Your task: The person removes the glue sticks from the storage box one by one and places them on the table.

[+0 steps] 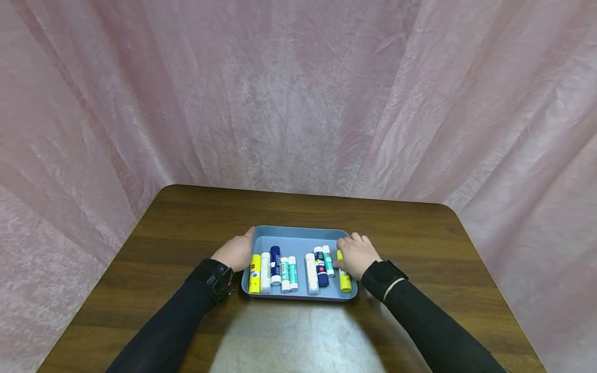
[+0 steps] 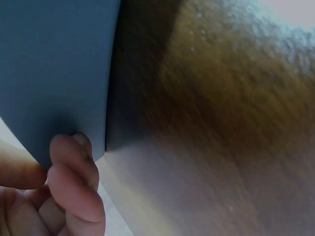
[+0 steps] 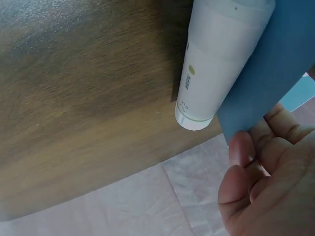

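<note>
A blue-grey tray [image 1: 298,234] lies on the table with several glue sticks in two groups. On the left is a row with a yellow stick [image 1: 254,274], a white stick [image 1: 265,274] and a dark blue stick [image 1: 275,267]. At its left rim my left hand [image 1: 235,252] grips the tray; the curled fingers [image 2: 74,187] press its outer wall. My right hand [image 1: 359,256] holds the right rim, thumb over the other yellow glue stick [image 1: 345,282]. A white glue stick [image 3: 216,69] shows beside the wall in the right wrist view, apart from the fingertips.
Brown wooden tabletop [image 1: 298,207] surrounds the tray, its far edge running behind. A pink curtain [image 1: 298,103] hangs beyond. Black bands [image 1: 216,280] sit on both wrists, over dark sleeves.
</note>
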### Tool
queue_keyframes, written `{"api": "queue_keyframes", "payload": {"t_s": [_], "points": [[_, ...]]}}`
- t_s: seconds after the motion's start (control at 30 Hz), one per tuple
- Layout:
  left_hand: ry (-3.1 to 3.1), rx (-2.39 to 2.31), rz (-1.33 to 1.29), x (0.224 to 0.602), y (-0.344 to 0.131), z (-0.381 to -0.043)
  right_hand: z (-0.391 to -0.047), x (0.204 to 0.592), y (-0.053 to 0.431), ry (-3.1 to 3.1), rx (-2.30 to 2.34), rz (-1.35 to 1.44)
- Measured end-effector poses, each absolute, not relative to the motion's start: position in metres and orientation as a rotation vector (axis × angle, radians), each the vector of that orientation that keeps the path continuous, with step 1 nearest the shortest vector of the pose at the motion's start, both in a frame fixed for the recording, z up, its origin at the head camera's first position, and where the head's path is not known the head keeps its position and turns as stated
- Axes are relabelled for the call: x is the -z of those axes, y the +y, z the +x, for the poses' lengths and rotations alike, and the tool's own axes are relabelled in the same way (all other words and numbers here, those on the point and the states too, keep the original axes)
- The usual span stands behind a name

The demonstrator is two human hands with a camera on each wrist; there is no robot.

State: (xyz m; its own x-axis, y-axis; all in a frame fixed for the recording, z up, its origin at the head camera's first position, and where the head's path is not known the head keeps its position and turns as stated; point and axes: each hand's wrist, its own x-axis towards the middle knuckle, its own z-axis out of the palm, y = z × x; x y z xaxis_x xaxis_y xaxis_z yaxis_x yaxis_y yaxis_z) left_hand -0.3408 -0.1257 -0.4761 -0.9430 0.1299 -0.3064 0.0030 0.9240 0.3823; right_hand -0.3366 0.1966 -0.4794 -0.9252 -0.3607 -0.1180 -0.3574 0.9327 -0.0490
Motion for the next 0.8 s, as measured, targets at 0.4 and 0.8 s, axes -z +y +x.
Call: {"api": "queue_keyframes", "payload": {"t_s": [0.4, 0.8], "points": [[2.751, -0.538, 0.106, 0.477, -0.126, -0.341, -0.325, 0.476, 0.196, 2.980, 0.050, -0.607], [2.747, -0.556, 0.102, 0.478, -0.127, -0.341, -0.317, 0.469, 0.195, 2.926, 0.139, -0.580]]}}
